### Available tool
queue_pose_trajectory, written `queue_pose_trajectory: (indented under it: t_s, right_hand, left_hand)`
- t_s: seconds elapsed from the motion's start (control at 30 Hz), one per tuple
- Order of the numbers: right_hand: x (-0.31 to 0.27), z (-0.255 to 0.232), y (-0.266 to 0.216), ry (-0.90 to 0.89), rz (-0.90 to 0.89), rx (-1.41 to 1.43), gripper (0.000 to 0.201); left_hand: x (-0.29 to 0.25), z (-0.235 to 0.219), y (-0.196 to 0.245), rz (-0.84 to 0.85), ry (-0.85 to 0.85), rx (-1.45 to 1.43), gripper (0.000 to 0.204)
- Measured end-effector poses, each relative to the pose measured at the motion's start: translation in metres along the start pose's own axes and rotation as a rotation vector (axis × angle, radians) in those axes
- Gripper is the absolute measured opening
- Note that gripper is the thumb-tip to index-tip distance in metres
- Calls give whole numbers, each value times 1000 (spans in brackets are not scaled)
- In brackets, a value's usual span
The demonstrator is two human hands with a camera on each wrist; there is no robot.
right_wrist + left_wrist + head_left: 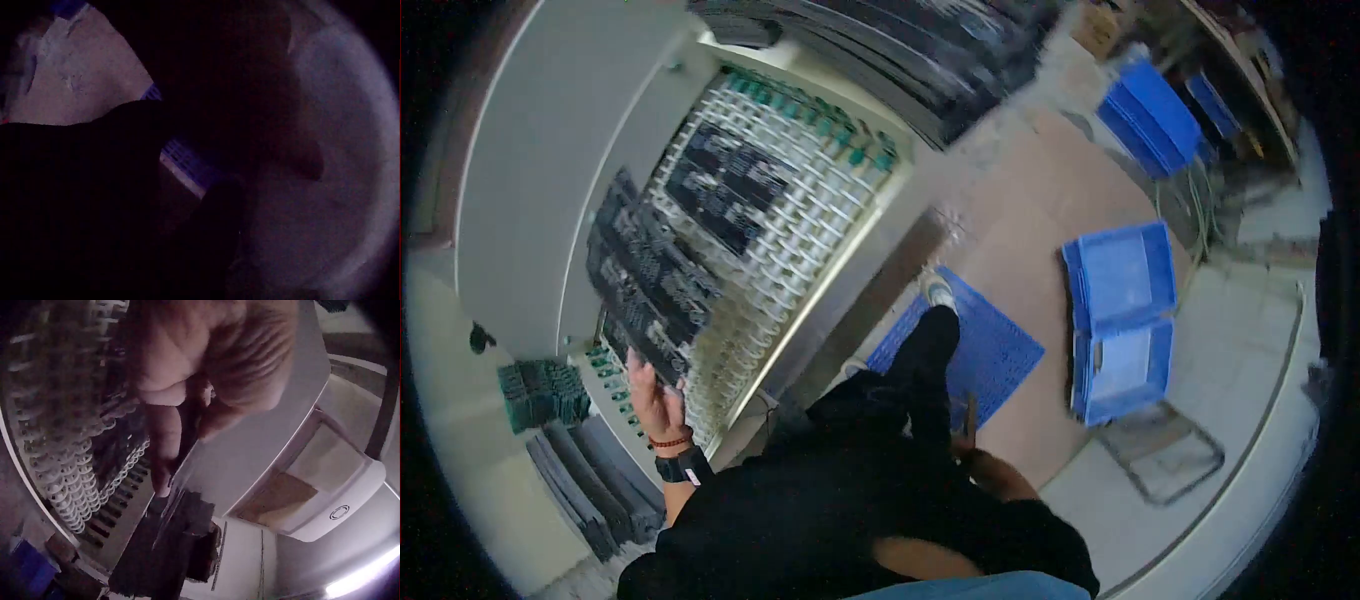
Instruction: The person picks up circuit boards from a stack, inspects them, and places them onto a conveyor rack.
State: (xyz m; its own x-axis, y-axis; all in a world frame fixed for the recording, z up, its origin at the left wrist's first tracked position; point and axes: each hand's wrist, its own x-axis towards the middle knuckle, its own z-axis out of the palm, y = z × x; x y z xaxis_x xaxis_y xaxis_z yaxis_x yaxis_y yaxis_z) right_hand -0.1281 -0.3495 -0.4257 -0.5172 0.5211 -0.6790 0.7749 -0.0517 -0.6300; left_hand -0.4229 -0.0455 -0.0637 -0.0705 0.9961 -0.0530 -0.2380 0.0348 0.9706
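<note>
A white slotted rack [800, 230] stands tilted inside a pale cabinet and holds rows of dark circuit boards [725, 185]. My left hand [647, 372], with a black watch and a bead bracelet on its wrist, grips the lower end of a dark board [640, 300] at the rack's left side. In the left wrist view, my left hand [187, 444] pinches the board's edge [178, 487] between a finger [164, 444] and thumb, next to the rack's white slots [69, 481]. My right hand [985, 462] hangs by my hip. Its fingers are unclear, and the right wrist view is nearly black.
Green connectors [540, 395] and stacked dark boards [590, 480] lie on the counter at lower left. On the floor are a blue perforated mat [995, 350], cardboard [1040, 200], open blue crates [1125, 320], more blue crates [1150, 115] at the back, and a wire frame [1165, 450].
</note>
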Motion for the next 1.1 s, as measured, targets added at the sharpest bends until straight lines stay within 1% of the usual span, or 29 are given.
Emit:
queue_pose_trajectory:
  t_s: [0.03, 0.07, 0.1, 0.13, 0.17, 0.3, 0.37, 0.4, 0.43, 0.53, 0.57, 0.63, 0.67, 0.7, 0.73, 0.8, 0.87, 0.9, 0.93, 0.97, 1.0, 1.07, 1.1]
  right_hand:
    - [-2, 7, 4, 19, 1, 32, 34]
    - [-6, 9, 8, 12, 6, 64, 34]
    - [-12, 15, 10, 1, 11, 101, 33]
    - [-20, 20, 14, -5, 20, 140, 33]
    - [-28, 23, 21, -10, 34, 177, 33]
    - [-54, 27, 51, -25, 94, 328, 31]
    - [-66, 13, 80, -38, 128, 384, 30]
    - [-70, 2, 94, -50, 141, 409, 30]
    - [-70, -11, 110, -70, 152, 435, 30]
    - [-60, -44, 151, -114, 182, 523, 29]
    - [-52, -55, 165, -126, 194, 549, 29]
    - [-39, -83, 189, -163, 226, 597, 28]
    - [-25, -98, 202, -182, 237, 617, 28]
    - [-9, -114, 213, -204, 247, 638, 27]
    - [12, -118, 221, -203, 247, 666, 27]
    - [48, -142, 229, -220, 276, 722, 26]
    - [80, -212, 277, -219, 348, 1043, 21]
    - [88, -243, 263, -69, 228, 826, 20]
    - [89, -293, 216, 82, 106, 606, 20]
    - [70, -322, 147, 136, 127, 571, 24]
    - [60, -343, 86, 167, 143, 545, 28]
    - [53, -362, 19, 66, -163, 380, 30]
    - [48, -362, -18, 23, -277, 356, 29]
  left_hand:
    - [-6, 15, 12, -29, -108, -52, 49]
    - [-6, 18, 7, -5, 61, -31, 49]
    - [-6, 8, 1, -2, 89, -82, 48]
    - [-4, 4, -1, 2, 110, -135, 47]
    - [-3, 10, 3, -10, -13, -167, 45]
    - [-16, 2, 3, 23, 56, -163, 44]
    - [-26, 0, 1, 38, 146, -189, 44]
    - [-30, -1, 0, 33, 205, -204, 44]
    - [-31, -5, 0, 23, 198, -180, 47]
    - [-47, 3, -1, 63, 318, -148, 50]
    - [-52, 2, -3, 87, 320, -161, 53]
    - [-66, -10, -12, 102, 439, -165, 53]
    - [-75, -15, -18, 102, 513, -168, 53]
    - [-79, -18, -23, 102, 506, -186, 52]
    - [-92, -28, -32, 144, 530, -179, 52]
    - [-107, -36, -47, 90, 504, -210, 51]
    - [-117, -39, -59, 106, 562, -207, 51]
    - [-122, -45, -66, 77, 529, -203, 51]
    - [-127, -51, -76, 50, 490, -203, 51]
    - [-141, -66, -82, 38, 443, -243, 50]
    - [-150, -67, -89, 58, 450, -255, 50]
    - [-161, -71, -99, 23, 379, -305, 48]
    - [-167, -78, -111, 27, 355, -289, 46]
